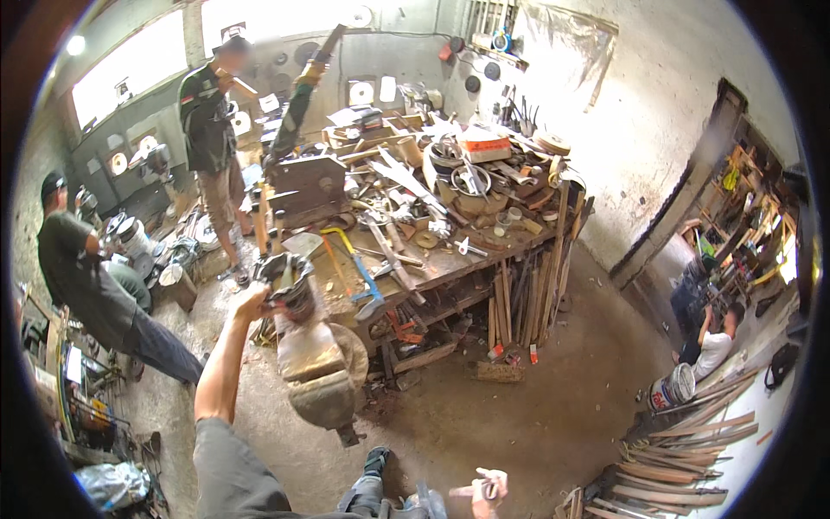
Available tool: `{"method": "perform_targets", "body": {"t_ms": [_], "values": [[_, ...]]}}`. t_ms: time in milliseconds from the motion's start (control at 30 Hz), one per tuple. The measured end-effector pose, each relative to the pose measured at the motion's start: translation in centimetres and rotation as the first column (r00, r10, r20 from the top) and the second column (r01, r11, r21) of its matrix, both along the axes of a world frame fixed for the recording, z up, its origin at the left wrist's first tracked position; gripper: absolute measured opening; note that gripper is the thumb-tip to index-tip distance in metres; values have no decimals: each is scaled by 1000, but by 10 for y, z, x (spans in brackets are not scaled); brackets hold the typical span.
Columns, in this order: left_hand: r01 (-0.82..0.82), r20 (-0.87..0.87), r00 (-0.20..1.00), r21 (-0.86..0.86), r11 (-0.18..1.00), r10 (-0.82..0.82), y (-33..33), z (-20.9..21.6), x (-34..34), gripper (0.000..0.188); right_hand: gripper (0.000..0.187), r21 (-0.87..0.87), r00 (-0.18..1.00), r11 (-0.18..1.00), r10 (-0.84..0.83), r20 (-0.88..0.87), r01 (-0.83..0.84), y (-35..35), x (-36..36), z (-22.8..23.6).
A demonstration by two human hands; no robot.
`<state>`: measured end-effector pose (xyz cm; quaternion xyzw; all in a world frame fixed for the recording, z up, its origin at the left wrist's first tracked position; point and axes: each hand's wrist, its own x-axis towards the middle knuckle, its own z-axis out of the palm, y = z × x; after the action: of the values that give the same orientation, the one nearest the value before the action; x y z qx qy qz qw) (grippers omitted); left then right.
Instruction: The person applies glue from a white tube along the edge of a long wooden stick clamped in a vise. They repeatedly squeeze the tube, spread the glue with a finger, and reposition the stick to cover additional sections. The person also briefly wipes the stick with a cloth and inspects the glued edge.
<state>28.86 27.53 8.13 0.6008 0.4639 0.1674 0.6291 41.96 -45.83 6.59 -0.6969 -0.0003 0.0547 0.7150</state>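
Note:
My left hand (251,301) reaches forward with curled fingers at the rim of a black plastic bag or bag-lined container (292,292), and seems to grip its edge. What lies inside the bag is hard to make out. Just in front of my body stands a large worn bench vise (322,394), its jaws close below the bag. Low in the view, my right hand (486,495) is closed with bent fingers around something small and dark that I cannot make out. A hacksaw (356,264) with a yellow and blue frame lies on the bench beyond the vise.
The cluttered workbench (432,278) carries tools, scraps and a red-and-white box (484,144). Wooden strips (527,298) lean against its front; more wood (683,458) lies at lower right. Two people (212,121) (82,268) stand at left; another person (716,346) sits near the doorway.

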Motion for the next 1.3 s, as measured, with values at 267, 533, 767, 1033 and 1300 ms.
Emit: {"method": "perform_targets", "body": {"t_ms": [267,533,767,1033,1300], "values": [[-179,300,925,-199,963,234,-78,94,86,42,10,-282,973,953,-48,227,112,-1,173,6],[315,440,860,-61,947,-257,-149,37,372,41,17,-296,971,939,215,105,-176,9,340,16],[137,335,939,-141,980,-83,-160,-57,527,39,17,-647,993,763,81,89,-5,-36,402,-2],[3,216,976,-182,983,37,-137,-66,547,36,21,-691,978,701,-41,204,174,-28,451,-28],[-206,61,971,-281,937,232,-110,-88,539,55,34,-537,836,735,-74,543,414,-11,486,23]]}}
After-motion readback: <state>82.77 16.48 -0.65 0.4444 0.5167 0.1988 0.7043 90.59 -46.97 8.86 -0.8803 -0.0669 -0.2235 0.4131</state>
